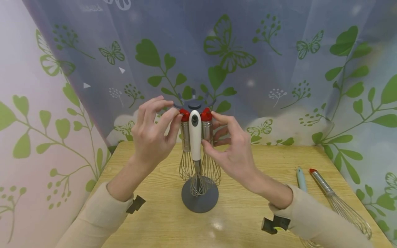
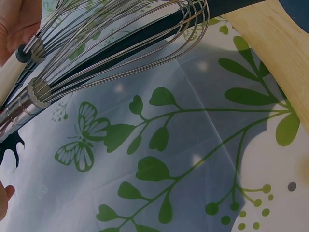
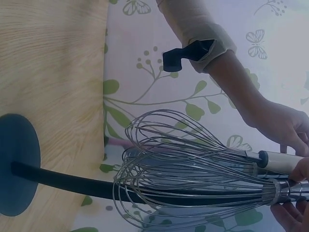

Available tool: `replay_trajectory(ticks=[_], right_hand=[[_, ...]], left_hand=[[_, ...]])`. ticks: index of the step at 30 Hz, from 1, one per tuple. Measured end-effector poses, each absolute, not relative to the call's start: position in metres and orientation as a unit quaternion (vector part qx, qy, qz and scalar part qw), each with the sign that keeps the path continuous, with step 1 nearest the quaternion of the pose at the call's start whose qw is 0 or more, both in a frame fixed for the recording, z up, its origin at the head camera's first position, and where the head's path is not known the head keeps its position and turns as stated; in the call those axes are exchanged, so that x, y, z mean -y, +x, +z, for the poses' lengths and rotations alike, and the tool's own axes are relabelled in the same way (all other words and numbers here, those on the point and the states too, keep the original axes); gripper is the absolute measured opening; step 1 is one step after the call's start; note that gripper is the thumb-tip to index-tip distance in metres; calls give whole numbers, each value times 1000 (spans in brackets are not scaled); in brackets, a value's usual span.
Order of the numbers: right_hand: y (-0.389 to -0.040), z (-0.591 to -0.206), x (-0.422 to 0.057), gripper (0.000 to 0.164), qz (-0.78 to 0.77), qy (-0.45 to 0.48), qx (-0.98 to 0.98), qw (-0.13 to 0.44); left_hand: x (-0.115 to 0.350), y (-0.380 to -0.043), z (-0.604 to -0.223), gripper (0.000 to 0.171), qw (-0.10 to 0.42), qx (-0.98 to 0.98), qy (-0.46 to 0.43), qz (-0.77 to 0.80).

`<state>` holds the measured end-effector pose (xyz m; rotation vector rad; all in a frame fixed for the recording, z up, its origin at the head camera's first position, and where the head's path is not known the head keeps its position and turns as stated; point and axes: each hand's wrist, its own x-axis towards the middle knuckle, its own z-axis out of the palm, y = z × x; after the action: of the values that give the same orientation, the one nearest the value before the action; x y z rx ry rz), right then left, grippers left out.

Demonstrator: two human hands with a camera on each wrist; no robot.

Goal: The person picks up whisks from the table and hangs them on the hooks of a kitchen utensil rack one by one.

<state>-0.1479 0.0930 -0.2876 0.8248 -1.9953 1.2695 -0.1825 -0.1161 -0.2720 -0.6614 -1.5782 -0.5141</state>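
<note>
A dark grey stand [image 1: 200, 203] with a round base holds several whisks below its hooked top. In front hangs a white-handled whisk [image 1: 195, 137]. On either side hang two metal-handled whisks with red ends, the left whisk [image 1: 185, 136] and the right whisk [image 1: 207, 134]. My left hand [image 1: 155, 129] pinches at the left whisk's red end with thumb and index finger, the other fingers raised. With thumb and fingers, my right hand [image 1: 234, 150] grips the right whisk's handle. The right wrist view shows the wire loops [image 3: 183, 179] beside the stand's post [image 3: 77, 183].
On the table [image 1: 149, 220] at the right lie a red-ended whisk [image 1: 333, 196] and a light blue handle [image 1: 301, 179], partly behind my right sleeve. A leaf-patterned curtain [image 1: 273, 86] stands behind the table and at both sides.
</note>
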Motion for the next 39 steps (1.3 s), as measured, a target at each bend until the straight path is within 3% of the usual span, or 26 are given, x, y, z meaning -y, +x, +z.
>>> replay_trajectory(ticks=[39], right_hand=[[-141, -284, -114, 67, 500, 279, 775, 268]], left_hand=[[115, -183, -270, 7, 624, 690, -286, -230]])
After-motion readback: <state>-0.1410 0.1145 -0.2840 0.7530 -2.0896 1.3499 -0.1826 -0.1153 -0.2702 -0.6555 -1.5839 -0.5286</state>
